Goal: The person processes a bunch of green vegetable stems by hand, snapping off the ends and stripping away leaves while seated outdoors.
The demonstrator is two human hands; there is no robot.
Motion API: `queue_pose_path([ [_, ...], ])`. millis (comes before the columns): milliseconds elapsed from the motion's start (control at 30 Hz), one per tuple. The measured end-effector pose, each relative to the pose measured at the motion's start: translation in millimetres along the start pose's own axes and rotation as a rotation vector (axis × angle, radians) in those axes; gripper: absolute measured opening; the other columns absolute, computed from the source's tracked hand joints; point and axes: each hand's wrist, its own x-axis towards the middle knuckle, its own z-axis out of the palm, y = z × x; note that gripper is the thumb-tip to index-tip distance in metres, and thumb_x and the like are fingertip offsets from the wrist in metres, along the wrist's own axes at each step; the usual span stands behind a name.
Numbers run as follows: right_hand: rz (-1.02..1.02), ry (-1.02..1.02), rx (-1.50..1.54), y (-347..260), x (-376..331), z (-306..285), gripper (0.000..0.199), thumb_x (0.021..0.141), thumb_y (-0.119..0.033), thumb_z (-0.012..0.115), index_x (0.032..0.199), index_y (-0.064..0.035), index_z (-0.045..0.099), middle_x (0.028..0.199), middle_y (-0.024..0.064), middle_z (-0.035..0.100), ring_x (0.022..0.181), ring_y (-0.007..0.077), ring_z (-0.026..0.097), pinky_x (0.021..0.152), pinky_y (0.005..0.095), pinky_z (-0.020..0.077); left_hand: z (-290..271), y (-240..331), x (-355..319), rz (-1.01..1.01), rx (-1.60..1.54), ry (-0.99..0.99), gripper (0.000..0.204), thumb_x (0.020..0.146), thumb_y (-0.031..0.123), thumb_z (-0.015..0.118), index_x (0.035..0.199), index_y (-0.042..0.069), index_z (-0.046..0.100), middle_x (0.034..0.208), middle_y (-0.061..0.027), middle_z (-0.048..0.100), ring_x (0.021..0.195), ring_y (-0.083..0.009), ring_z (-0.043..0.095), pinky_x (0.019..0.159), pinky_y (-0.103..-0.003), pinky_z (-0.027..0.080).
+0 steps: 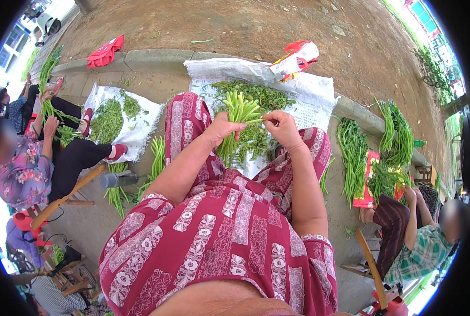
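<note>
My left hand point(223, 129) is closed round a bunch of pale green vegetable stems point(241, 108) above my lap, thumb across the front. The cut ends point up and away from me. One thin stem sticks out sideways from the bunch toward my right hand point(284, 129), whose thumb and finger pinch its end. Beneath the hands, between my knees, loose green leaves point(261, 95) lie heaped on a flattened white woven sack point(319, 92). The lower part of the bunch hangs over the leaves.
A stone kerb point(158, 59) runs beyond the sack, with a red and white bag point(298, 58) at its edge. Long green bundles point(353, 152) lie at right. Co-workers sit on both sides; the left ones have another leaf-covered sheet point(145, 124). A grey bottle point(120, 179) lies nearby.
</note>
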Motion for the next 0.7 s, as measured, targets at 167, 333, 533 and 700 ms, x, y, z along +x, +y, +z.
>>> queue_pose_path([
  [167,-0.083,0.108,-0.137,2.6,0.4,8.5,0.008,0.072,-0.008,0.06,0.076,-0.0024,0.063,0.074,0.0112,0.061,0.066,0.0272,0.06,0.06,0.0345,0.048,1.2,-2.6,2.1,-0.038,0.009,0.001,0.019,0.075,0.003,0.067,0.091,0.0,0.057,0.072,-0.0047,0.057,0.054,-0.0133,0.054,0.046,-0.027,0.047],
  [333,-0.147,0.163,-0.402,2.6,2.1,15.4,0.009,0.075,-0.013,0.057,0.074,-0.0048,0.059,0.078,0.01,0.059,0.069,0.0306,0.059,0.062,0.0389,0.0487,7.2,-3.5,4.3,-0.055,-0.018,0.025,0.016,0.075,0.003,0.067,0.087,0.001,0.057,0.068,-0.0048,0.056,0.05,-0.0139,0.054,0.045,-0.028,0.047],
  [533,0.008,0.339,-0.478,31.6,15.9,-11.7,0.012,0.078,-0.016,0.056,0.075,-0.005,0.058,0.082,0.0107,0.06,0.074,0.03,0.059,0.068,0.0391,0.0485,-4.6,-3.7,-1.3,-0.077,-0.149,0.022,0.012,0.077,0.004,0.064,0.086,0.0,0.057,0.061,-0.0036,0.053,0.05,-0.015,0.054,0.048,-0.032,0.05],
  [700,0.081,0.306,-0.329,35.6,14.6,-13.2,0.024,0.08,-0.024,0.06,0.069,-0.0027,0.058,0.073,0.0148,0.06,0.07,0.0334,0.057,0.064,0.0412,0.0449,-8.5,-2.8,3.0,-0.073,-0.31,0.015,0.009,0.08,0.007,0.063,0.084,0.0,0.059,0.059,-0.0034,0.052,0.052,-0.0159,0.056,0.053,-0.034,0.051],
])
